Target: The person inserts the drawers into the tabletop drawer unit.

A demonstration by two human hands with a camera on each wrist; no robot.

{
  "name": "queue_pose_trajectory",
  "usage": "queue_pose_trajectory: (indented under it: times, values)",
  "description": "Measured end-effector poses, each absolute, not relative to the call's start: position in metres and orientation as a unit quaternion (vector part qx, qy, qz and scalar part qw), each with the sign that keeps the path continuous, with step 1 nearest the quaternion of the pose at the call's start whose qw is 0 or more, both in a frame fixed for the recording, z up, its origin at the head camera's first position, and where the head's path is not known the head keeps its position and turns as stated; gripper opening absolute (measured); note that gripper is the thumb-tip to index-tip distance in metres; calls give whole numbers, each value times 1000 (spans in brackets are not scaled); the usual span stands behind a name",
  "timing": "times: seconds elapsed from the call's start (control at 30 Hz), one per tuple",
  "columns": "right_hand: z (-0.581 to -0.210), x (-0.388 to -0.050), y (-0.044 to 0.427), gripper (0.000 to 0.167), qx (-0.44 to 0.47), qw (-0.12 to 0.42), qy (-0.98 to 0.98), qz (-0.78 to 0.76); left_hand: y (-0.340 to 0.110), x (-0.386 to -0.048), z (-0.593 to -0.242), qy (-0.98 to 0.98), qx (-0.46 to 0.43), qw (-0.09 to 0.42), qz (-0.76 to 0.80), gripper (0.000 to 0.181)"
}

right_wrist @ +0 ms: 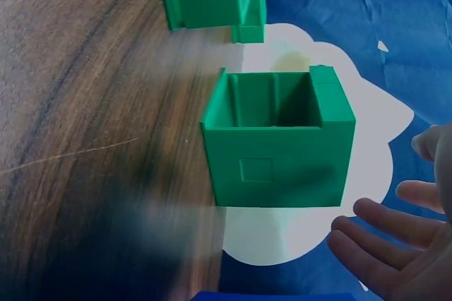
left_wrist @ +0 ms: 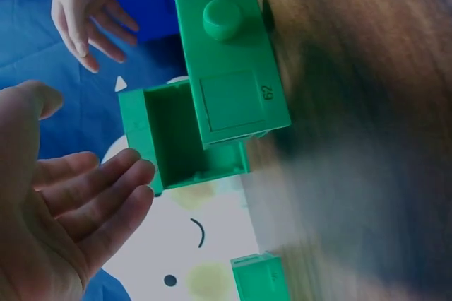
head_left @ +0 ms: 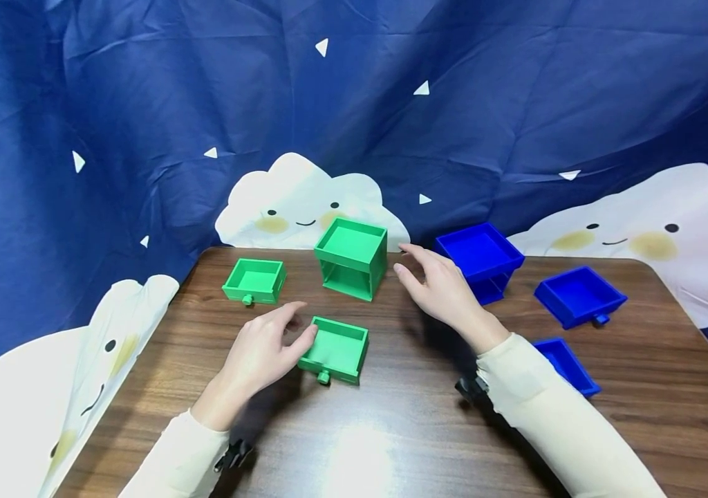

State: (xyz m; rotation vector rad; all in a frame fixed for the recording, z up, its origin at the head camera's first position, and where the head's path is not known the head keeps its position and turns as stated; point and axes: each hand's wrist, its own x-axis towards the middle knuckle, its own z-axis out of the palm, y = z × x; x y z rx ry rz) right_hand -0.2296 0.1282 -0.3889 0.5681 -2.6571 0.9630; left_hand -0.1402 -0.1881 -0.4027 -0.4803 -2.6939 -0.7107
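A green drawer [head_left: 337,349] with a round knob lies on the table in front of a green box frame [head_left: 357,256] that has an open front and a shallow tray top. My left hand [head_left: 261,351] hovers at the drawer's left edge, thumb and fingers apart; nothing is gripped. In the left wrist view, relaxed fingers [left_wrist: 120,188] show with an empty palm. To the right of the green frame is my right hand [head_left: 442,289], its thumb and fingers spread toward the frame's side. The right wrist view shows a gap between that hand [right_wrist: 395,244] and the frame [right_wrist: 282,163].
A second green drawer [head_left: 254,281] sits at the back left. Behind my right hand stands a blue box frame [head_left: 481,256]. Two blue drawers lie at the right, one farther back [head_left: 581,297] and one partly behind the right sleeve [head_left: 568,370]. A blue curtain [head_left: 354,104] hangs behind the table.
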Motion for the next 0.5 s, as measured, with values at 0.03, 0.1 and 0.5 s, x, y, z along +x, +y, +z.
queue_pose_trajectory:
  times: [0.03,0.1,0.5]
  values:
    - [-390,-230,127,50,196,127,-915,331,-189,-139,-403,-942,-166,156,-248,41]
    - [-391,-232,125,51,196,122,-915,332,-191,-138,-404,-942,-164,154,-248,41]
    - [-394,-242,117,56,186,110,-912,349,-199,-128,-408,-945,-159,135,-252,36]
